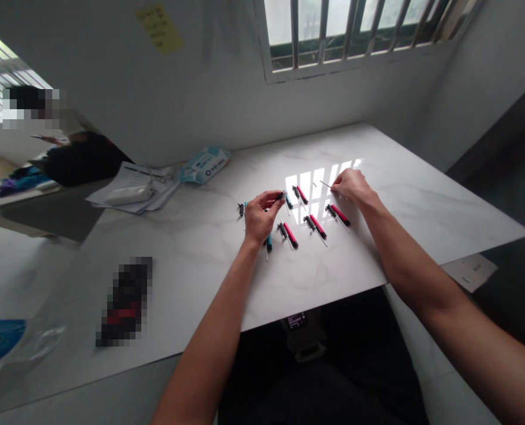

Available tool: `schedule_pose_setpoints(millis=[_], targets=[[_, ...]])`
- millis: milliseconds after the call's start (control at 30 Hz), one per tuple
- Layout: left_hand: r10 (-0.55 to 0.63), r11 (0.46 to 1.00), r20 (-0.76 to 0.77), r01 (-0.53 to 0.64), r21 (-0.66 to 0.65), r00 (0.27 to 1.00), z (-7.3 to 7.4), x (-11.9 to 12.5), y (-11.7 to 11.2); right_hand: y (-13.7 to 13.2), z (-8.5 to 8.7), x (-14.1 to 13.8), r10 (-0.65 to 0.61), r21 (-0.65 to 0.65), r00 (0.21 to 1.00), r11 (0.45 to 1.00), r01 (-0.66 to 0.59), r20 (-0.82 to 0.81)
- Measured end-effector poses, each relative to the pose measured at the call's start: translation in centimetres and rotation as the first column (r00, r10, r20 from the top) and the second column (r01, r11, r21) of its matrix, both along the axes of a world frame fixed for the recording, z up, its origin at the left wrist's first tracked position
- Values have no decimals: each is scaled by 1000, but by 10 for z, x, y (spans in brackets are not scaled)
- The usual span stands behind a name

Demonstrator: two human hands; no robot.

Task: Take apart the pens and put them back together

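Note:
My left hand [261,215] is closed on a small black pen part [280,196], held just above the table. Between the fingertips of my right hand [351,185] is a thin pen refill [325,185], pinched near its end. Sets of pen parts lie around both hands: red barrels [318,226], black clip pieces [309,223] and thin white refills. A blue barrel [288,199] lies just right of my left hand, and another blue barrel [269,242] is partly hidden below it. One more black clip piece [241,210] rests at its left.
On the white marbled table [333,265], a pack of wipes [206,164] and papers [142,195] stand by the wall. A blurred dark object [127,301] and a clear bottle [14,341] lie at left. A person [82,156] is behind the partition's edge.

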State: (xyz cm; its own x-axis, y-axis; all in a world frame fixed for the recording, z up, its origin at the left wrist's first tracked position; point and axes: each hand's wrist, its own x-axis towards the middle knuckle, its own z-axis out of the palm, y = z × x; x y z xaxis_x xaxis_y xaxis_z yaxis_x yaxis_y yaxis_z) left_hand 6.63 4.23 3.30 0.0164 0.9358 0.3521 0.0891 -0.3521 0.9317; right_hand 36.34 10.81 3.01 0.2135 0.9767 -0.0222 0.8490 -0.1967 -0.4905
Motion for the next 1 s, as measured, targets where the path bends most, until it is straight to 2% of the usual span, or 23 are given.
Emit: schedule_pose_setpoints(millis=[200, 267, 367, 433, 467, 533, 600, 667, 867, 1000], targets=[[11, 999, -69, -8, 53, 998, 1, -1, -2, 5, -11, -17, -20, 59, 993, 998, 13, 116], [25, 997, -109, -17, 78, 994, 2, -1, -2, 6, -13, -19, 17, 115, 1000, 993, -19, 20], [43, 994, -153, -27, 106, 987, 1, -2, -3, 7, -10, -23, 117, 244, 961, 968, -54, -250], [48, 993, -167, -29, 110, 985, 0, -2, -3, 5, -4, -29, 220, 281, 858, 955, -93, -464], [48, 993, -173, -29, 110, 984, 0, -2, -3, 4, -1, -34, 275, 285, 773, 950, -127, -572], [47, 994, -183, -27, 110, 982, -1, -1, -3, -2, 6, -47, 357, 293, 545, 934, -204, -759], [42, 994, -191, -22, 105, 981, -2, 0, -3, -10, 12, -59, 384, 311, 339, 917, -250, -859], [33, 995, -190, -16, 94, 981, -2, 1, -3, -18, 17, -70, 376, 316, 219, 911, -266, -900], [25, 995, -246, 0, 104, 969, -3, 1, -4, -35, 21, -88, 382, 326, 92, 872, -365, -920], [30, 994, -257, -2, 109, 966, -3, 1, -3, -34, 19, -89, 417, 349, 124, 862, -367, -900]])
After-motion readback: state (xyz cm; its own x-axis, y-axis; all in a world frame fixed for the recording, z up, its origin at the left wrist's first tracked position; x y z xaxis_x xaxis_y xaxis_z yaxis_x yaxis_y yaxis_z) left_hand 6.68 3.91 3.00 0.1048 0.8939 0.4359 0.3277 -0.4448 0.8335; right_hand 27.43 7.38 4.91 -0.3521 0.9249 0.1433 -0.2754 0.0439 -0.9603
